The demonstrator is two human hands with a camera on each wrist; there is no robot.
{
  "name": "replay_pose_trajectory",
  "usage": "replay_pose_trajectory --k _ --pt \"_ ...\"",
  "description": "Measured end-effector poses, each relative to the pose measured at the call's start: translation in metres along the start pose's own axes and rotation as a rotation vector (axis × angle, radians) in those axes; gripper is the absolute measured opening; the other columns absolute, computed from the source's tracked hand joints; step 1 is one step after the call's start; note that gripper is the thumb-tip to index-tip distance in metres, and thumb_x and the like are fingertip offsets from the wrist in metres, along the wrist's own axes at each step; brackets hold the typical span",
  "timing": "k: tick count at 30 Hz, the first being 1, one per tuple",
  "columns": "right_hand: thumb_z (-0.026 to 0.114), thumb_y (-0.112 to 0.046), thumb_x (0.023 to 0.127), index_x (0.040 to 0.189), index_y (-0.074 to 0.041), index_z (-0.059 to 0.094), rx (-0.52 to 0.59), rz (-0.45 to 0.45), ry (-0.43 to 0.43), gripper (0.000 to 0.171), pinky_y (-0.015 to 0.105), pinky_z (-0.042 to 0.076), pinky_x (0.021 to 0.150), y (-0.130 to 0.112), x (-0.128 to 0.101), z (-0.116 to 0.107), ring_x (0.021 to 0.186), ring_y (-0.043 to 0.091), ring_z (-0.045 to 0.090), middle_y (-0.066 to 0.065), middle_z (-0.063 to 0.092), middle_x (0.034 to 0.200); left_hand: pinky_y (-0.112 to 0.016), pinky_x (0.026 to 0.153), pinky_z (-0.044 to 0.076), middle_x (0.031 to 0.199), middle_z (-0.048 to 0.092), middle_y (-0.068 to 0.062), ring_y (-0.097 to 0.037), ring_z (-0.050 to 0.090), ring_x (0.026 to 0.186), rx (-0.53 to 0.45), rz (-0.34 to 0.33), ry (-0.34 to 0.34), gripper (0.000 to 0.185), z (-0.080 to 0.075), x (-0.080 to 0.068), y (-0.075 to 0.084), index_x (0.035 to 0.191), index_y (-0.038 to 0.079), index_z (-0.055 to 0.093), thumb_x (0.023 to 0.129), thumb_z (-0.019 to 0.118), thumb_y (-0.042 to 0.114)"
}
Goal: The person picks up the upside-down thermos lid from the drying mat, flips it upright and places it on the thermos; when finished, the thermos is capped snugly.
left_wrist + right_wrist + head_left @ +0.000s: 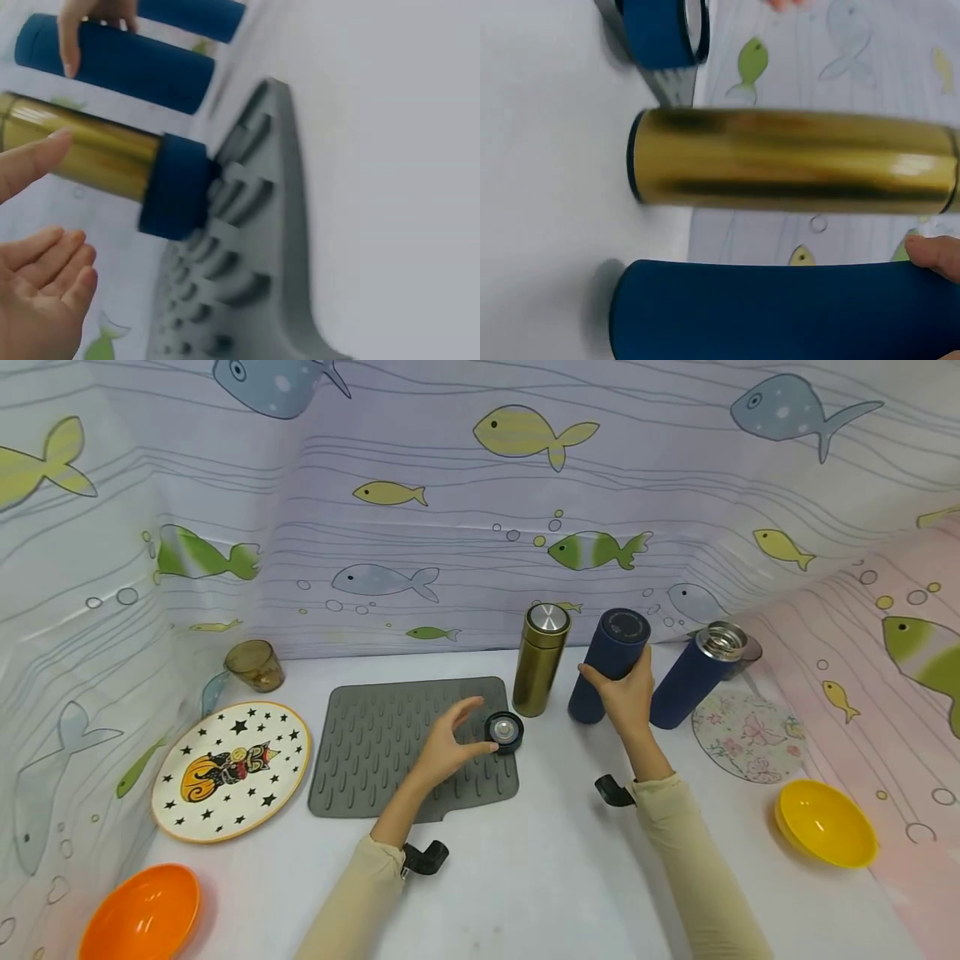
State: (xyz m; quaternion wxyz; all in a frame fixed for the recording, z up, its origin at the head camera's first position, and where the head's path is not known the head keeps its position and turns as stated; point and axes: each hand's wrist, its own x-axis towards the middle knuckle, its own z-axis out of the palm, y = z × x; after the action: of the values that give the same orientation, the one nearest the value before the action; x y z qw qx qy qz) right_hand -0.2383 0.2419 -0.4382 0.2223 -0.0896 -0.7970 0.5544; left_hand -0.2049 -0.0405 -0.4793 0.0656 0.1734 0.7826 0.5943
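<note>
Head view: orange bowl [139,914] sits at the near left desk [540,868] edge. Left hand [450,745], fingers spread and relaxed, touches the dark blue lid [503,732] on the grey drying mat [390,752]. Right hand [622,693] grips the capped navy flask [609,665], standing between the gold flask [540,658] and an uncapped navy flask [697,675].

Left wrist view: open fingers [45,262] lie just beside the lid [174,186].

Right wrist view: a thumb [934,253] presses the navy flask [780,309].

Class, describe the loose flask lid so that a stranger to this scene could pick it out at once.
Find the grey mat mid-table. On its right edge, before the gold flask, lies a small round lid at the left hand's fingertips. Unlike the tall flasks, it is squat, dark blue, with a shiny silver centre facing up.
</note>
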Motion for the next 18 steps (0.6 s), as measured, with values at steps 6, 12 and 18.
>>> replay_pose_trajectory --k 6,12,18 --pt "0.085 -0.02 0.078 0.145 -0.008 0.035 -0.028 0.062 0.025 0.084 0.048 0.042 0.109 0.014 0.014 0.001 0.127 0.034 0.054 0.017 0.054 0.138 -0.05 0.118 0.03 0.155 0.039 -0.017 -0.036 0.034 0.145 0.11 -0.109 -0.044 0.087 0.006 0.007 -0.015 0.15 0.002 0.038 0.078 0.085 0.015" --pt "0.085 -0.027 0.078 0.146 -0.011 0.034 -0.026 0.066 0.012 0.087 0.049 0.042 0.109 0.021 0.013 0.0 0.127 0.035 0.055 0.017 0.055 0.138 -0.055 0.115 0.033 0.152 0.043 -0.017 -0.038 0.039 0.141 0.251 -0.114 -0.071 0.089 0.019 0.021 -0.021 0.15 0.003 0.039 0.076 0.086 0.021" --pt "0.085 -0.029 0.08 0.154 -0.007 0.02 -0.045 0.053 -0.004 0.101 0.05 0.032 0.117 0.016 -0.011 -0.001 0.143 0.035 0.039 0.02 0.038 0.154 -0.056 0.112 0.035 0.143 0.052 -0.02 -0.038 0.047 0.134 0.29 -0.078 -0.064 0.08 0.03 0.025 -0.029 0.144 0.0 0.045 0.077 0.086 0.014"
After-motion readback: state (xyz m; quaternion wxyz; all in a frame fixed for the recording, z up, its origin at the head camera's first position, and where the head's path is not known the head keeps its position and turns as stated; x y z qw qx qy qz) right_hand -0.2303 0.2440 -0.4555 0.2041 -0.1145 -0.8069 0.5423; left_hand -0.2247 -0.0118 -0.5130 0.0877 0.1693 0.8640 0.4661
